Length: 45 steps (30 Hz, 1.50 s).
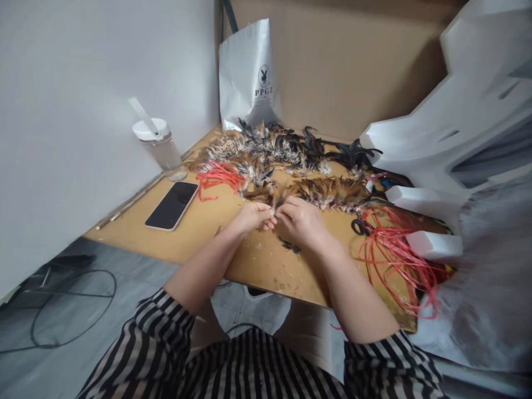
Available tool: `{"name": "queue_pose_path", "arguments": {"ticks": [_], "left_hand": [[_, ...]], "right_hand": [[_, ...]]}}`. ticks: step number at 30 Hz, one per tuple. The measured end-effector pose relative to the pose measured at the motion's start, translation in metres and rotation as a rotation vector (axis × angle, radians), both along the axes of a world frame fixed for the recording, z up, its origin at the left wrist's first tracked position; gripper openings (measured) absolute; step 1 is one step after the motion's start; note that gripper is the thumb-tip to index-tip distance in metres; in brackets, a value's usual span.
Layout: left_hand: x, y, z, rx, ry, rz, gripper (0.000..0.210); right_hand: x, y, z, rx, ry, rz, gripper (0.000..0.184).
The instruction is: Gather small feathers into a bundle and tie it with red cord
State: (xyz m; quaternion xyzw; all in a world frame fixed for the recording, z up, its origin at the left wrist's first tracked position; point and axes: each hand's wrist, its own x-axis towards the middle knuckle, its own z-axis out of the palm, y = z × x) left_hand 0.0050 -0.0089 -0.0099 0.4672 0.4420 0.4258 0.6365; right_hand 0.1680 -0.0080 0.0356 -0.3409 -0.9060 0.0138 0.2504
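Note:
My left hand (256, 215) and my right hand (302, 220) meet over the front of the table, thumbs and fingers pinched together. Between them they hold a small bunch of brown feathers (272, 194) by its pale lower end. The fingers hide most of that end, and any thread there is too fine to make out. Just beyond my right hand lies a row of brown feather bunches (332, 191). A dark loose feather (291, 247) rests on the tabletop below my hands.
Heaped feathers (266, 147) cover the table's back. Red plastic strips (220, 176) lie left, with more red strands (394, 255) right, beside black-handled scissors (358, 226). A phone (172, 205), bottle (160, 144), silver bag (245, 77) and white foam pieces (436, 245) stand around.

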Motion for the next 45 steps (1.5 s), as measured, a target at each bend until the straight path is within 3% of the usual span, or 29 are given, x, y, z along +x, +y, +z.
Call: {"name": "queue_pose_path", "arguments": {"ticks": [3, 5, 7, 10, 12, 14, 19, 22, 25, 32, 41, 45], "left_hand": [[0.001, -0.002, -0.002, 0.026, 0.236, -0.11, 0.018], [0.001, -0.004, -0.002, 0.051, 0.323, -0.215, 0.018], [0.0, -0.008, 0.0, 0.082, 0.334, -0.36, 0.018], [-0.002, -0.013, 0.009, 0.091, 0.253, -0.553, 0.023], [-0.004, -0.016, 0.013, 0.057, 0.161, -0.571, 0.026], [-0.004, -0.017, 0.015, 0.009, 0.027, -0.507, 0.027], [0.0, -0.017, 0.009, -0.129, -0.407, -0.31, 0.023], [0.003, -0.017, 0.007, -0.205, -0.579, -0.288, 0.019], [0.005, -0.016, 0.007, -0.243, -0.657, -0.293, 0.015], [0.006, -0.013, 0.004, -0.249, -0.647, -0.309, 0.009], [0.004, -0.013, 0.0, -0.272, -0.621, -0.398, 0.007], [0.005, -0.011, 0.0, -0.198, -0.493, -0.345, 0.016]], "right_hand": [[-0.002, -0.004, 0.002, 0.066, -0.141, 0.006, 0.026], [-0.002, -0.004, 0.004, 0.005, -0.171, 0.053, 0.026], [0.002, -0.001, 0.005, -0.152, -0.134, 0.137, 0.025], [0.014, 0.009, 0.004, -0.517, 0.051, 0.28, 0.02], [0.022, 0.016, 0.001, -0.747, 0.223, 0.313, 0.02], [0.024, 0.022, -0.002, -0.871, 0.366, 0.346, 0.017], [0.008, 0.019, -0.009, -0.96, 0.701, 0.246, 0.018], [-0.005, 0.013, -0.012, -1.024, 0.883, 0.186, 0.022], [-0.011, 0.011, -0.015, -0.986, 0.982, 0.131, 0.024], [-0.008, 0.012, -0.011, -0.881, 0.923, 0.083, 0.021], [-0.003, 0.011, -0.008, -0.952, 0.865, 0.122, 0.024], [0.001, 0.012, -0.005, -0.946, 0.841, 0.1, 0.027]]}}
